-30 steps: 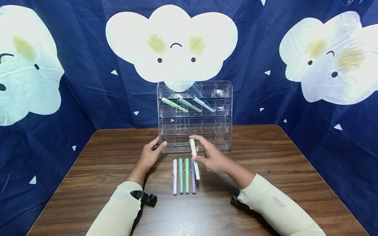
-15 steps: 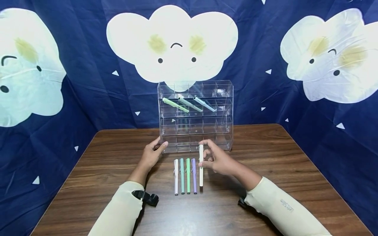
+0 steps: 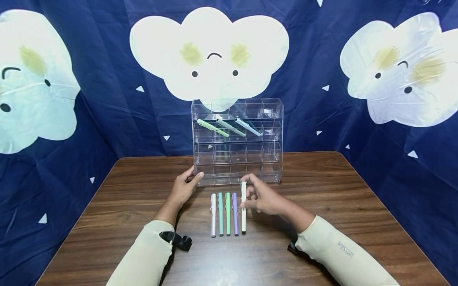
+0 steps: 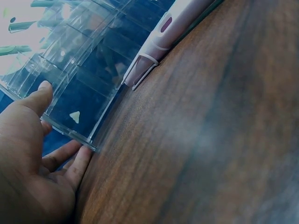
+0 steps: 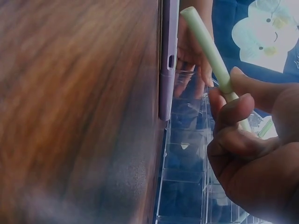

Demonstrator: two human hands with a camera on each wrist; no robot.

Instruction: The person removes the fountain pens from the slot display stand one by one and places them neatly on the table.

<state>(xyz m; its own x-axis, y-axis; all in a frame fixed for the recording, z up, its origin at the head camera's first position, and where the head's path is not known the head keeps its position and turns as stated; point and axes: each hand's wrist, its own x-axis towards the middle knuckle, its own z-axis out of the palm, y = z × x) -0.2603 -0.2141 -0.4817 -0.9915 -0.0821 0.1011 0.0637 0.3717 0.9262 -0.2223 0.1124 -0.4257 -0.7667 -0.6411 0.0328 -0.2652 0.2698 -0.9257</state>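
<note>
Beside the purple pen [image 3: 235,216], a pale pen [image 3: 243,218] is pinched between the thumb and fingers of the right hand [image 3: 264,197]. Its clip end is pointed toward the clear rack [image 3: 237,153], its long axis nearly parallel to the purple one; table contact cannot surely be told. The rack's lower left corner is gripped by the left hand [image 3: 182,190].

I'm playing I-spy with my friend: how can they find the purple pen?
Find the clear rack on the brown table. In front of it, the purple pen lies between a bright green pen and the pale pen in the right hand. Its strong purple colour sets it apart.
</note>
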